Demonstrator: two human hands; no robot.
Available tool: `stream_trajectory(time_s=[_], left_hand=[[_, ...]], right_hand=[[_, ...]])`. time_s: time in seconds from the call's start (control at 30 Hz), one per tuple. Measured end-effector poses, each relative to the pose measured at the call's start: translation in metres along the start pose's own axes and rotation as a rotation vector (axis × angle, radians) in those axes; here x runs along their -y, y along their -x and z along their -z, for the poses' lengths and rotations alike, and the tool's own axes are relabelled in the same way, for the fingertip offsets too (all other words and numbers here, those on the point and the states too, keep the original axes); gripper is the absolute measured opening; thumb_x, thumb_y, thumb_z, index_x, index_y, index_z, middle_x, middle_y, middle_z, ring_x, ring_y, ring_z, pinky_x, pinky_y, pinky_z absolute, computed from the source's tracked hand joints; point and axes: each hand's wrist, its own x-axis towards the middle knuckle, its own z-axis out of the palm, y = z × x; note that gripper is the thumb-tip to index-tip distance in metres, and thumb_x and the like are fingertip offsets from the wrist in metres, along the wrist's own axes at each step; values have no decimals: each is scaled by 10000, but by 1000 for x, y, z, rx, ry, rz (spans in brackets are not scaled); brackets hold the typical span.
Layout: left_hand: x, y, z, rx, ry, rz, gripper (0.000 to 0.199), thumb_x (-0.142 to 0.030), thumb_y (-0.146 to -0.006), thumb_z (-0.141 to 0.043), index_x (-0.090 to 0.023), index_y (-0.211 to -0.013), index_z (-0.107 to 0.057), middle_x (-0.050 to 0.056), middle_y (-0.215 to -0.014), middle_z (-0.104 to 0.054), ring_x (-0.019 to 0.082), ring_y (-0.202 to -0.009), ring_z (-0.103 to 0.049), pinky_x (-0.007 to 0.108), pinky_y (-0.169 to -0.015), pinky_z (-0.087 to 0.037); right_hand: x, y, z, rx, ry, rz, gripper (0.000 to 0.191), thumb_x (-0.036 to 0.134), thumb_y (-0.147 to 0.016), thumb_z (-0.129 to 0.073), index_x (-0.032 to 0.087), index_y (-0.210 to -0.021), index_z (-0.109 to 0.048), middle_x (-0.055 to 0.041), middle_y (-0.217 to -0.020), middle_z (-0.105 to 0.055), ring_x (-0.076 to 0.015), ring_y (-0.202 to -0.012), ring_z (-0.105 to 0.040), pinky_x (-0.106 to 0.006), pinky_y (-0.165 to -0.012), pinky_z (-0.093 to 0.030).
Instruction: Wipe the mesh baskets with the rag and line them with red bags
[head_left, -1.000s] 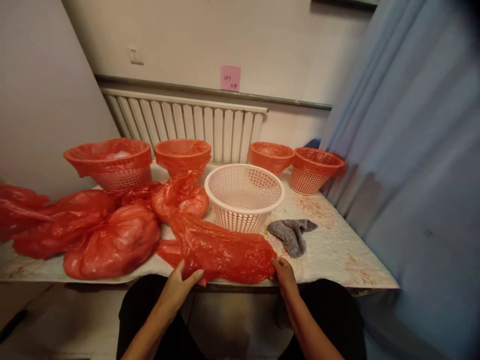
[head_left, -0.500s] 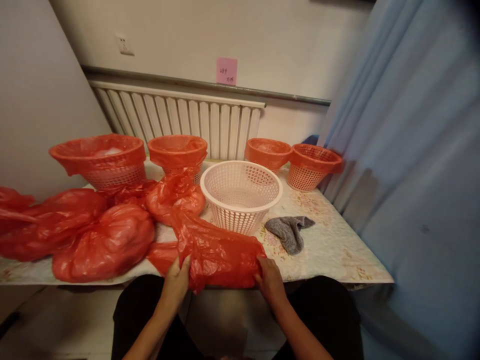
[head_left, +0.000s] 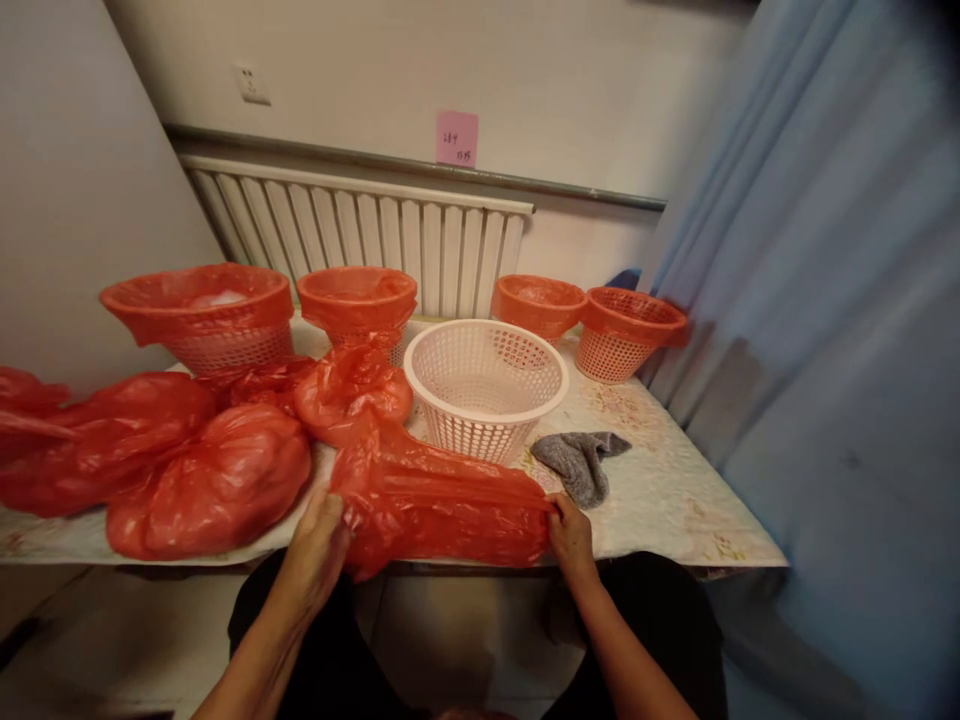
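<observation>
A crumpled red plastic bag [head_left: 450, 505] is stretched sideways between my hands at the table's front edge. My left hand [head_left: 324, 535] is closed on its left end, and my right hand [head_left: 571, 532] grips its right end. Just behind the bag stands a white perforated plastic basket [head_left: 484, 395], upright, with no liner over its rim. To the right of the basket, a grey cloth [head_left: 581, 462] lies bunched on the table, apart from my right hand.
Full red bags [head_left: 214, 485] are heaped on the left. Behind stand red-lined baskets: a large one [head_left: 217, 335], a second [head_left: 356, 300], and two at right, one [head_left: 538, 305] beside another [head_left: 622, 345]. A blue curtain [head_left: 810, 300] hangs along the table's right side.
My hands have moved apart, left hand leftward and right hand rightward. The red bag between them is pulled longer and flatter. The baskets and cloth stay in place.
</observation>
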Motion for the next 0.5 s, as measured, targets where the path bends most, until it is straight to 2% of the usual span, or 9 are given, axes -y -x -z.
stream_trajectory(time_s=[0.07,0.13,0.17,0.23,0.3,0.37,0.43,0.5], left_hand=[[15,5,3,50,-188,-47,634,-515,-676,-703,-186,-1195,-549,95,-1118,-692,269,-979,-667,396,-842,-538],[34,6,9,65,-528,-126,572,-433,-580,-763,-180,-1068,-603,102,-1090,-701,312,-1045,-638,437,-926,-498],[43,6,12,55,-684,-173,485,-404,-548,-766,-185,-959,-629,102,-1024,-715,333,-1040,-635,449,-943,-483],[57,3,18,17,-879,-229,256,-390,-581,-695,-209,-741,-611,94,-840,-721,347,-930,-661,459,-893,-496],[64,0,23,-30,-927,-223,158,-379,-665,-565,-229,-618,-546,71,-674,-684,312,-749,-675,438,-761,-529],[65,-4,27,-56,-915,-208,168,-346,-720,-464,-227,-629,-541,53,-629,-669,274,-663,-664,395,-666,-535],[62,-6,31,-68,-902,-219,217,-317,-759,-404,-212,-747,-593,48,-714,-703,254,-720,-676,364,-677,-539],[60,-7,36,-62,-901,-241,281,-316,-800,-377,-204,-876,-623,53,-860,-731,245,-839,-683,359,-757,-538]], right_hand=[[1,3,-6,11,-11,-9,290,263,-816,-427,173,-978,-650,-88,-997,-688,-225,-944,-623,-359,-889,-471],[3,7,-12,67,-8,-2,370,311,-800,-520,161,-1121,-629,-108,-1127,-670,-246,-1055,-606,-384,-959,-454],[4,9,-14,110,7,10,453,316,-772,-576,154,-1194,-601,-118,-1196,-645,-258,-1118,-581,-396,-996,-436],[7,15,-18,201,71,55,626,274,-693,-668,144,-1292,-544,-129,-1295,-588,-284,-1214,-518,-420,-1051,-395],[9,20,-20,254,167,111,696,194,-642,-688,137,-1317,-526,-132,-1305,-576,-304,-1230,-490,-437,-1055,-384],[9,24,-20,254,258,145,639,115,-643,-636,134,-1277,-560,-130,-1223,-616,-306,-1164,-514,-440,-1007,-412],[8,26,-17,238,307,162,544,54,-652,-550,142,-1185,-613,-114,-1104,-652,-281,-1061,-545,-413,-937,-444],[6,26,-13,224,314,174,472,26,-652,-487,154,-1077,-648,-96,-1016,-664,-255,-986,-556,-379,-891,-457]])
